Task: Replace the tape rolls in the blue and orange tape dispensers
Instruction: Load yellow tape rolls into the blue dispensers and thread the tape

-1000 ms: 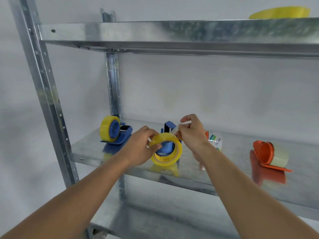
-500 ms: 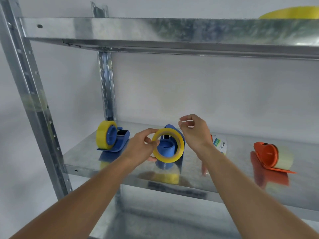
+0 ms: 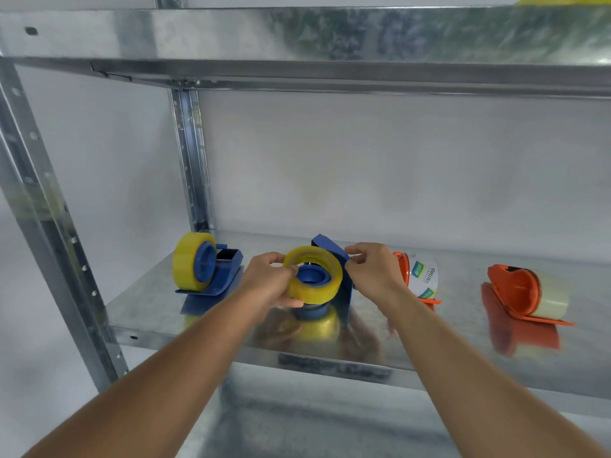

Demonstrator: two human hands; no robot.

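Note:
My left hand (image 3: 269, 280) grips a yellow tape roll (image 3: 314, 285) by its left rim, holding it over the blue hub of a blue tape dispenser (image 3: 334, 256) in the middle of the metal shelf (image 3: 139, 312). My right hand (image 3: 373, 271) pinches the dispenser's upright blue plate at the roll's right side. A second blue dispenser (image 3: 215, 269) with a yellow roll stands to the left. Partly hidden behind my right hand is an orange dispenser (image 3: 418, 276) with a labelled white roll. Another orange dispenser (image 3: 525, 292) with a clear roll lies far right.
A steel upright (image 3: 49, 233) runs down the left front, another upright (image 3: 191, 160) at the back. The upper shelf (image 3: 297, 34) hangs close overhead, with a yellow roll's edge (image 3: 562, 0) at its top right. A lower shelf shows below.
The yellow roll has gone from standing in front of the blue dispenser to being tilted over its hub. My right hand dropped from above the roll onto the dispenser's blue plate.

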